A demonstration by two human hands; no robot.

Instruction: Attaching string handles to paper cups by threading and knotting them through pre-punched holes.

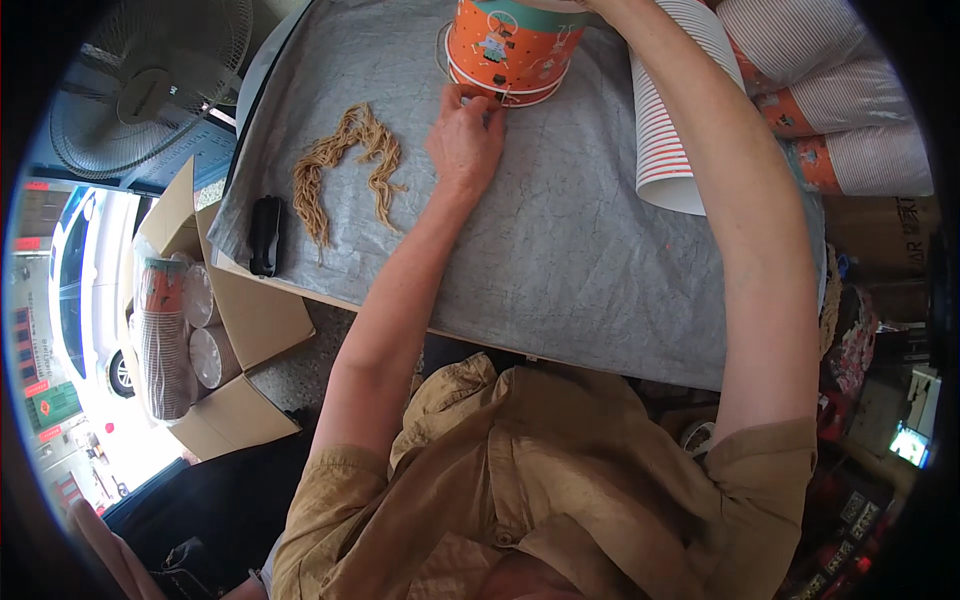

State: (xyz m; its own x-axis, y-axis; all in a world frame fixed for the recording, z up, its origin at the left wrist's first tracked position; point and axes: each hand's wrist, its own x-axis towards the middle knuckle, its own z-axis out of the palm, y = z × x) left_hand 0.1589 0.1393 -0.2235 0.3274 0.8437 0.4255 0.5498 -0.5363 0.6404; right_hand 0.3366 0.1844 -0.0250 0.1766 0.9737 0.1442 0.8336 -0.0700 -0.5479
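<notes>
An orange paper bucket (515,50) with small printed figures and a teal band stands at the far edge of the view, its top cut off. At the bucket's near white rim, the bent fingers of my left hand (467,140) are closed, thumb and forefinger together. What they pinch is too small to make out. A thin cord loop shows at the bucket's left side. My right arm reaches across to the bucket's top, where my right hand (592,4) is mostly cut off by the frame and its fingers are hidden. Left of my left hand lies a bundle of tan cords (345,160).
A grey cloth (560,260) covers the table. A black holder (266,235) lies near its left edge. On the right are a stack of white ribbed buckets (665,130) and several wrapped stacks (860,80). An open carton (255,320) and a fan (150,95) stand left.
</notes>
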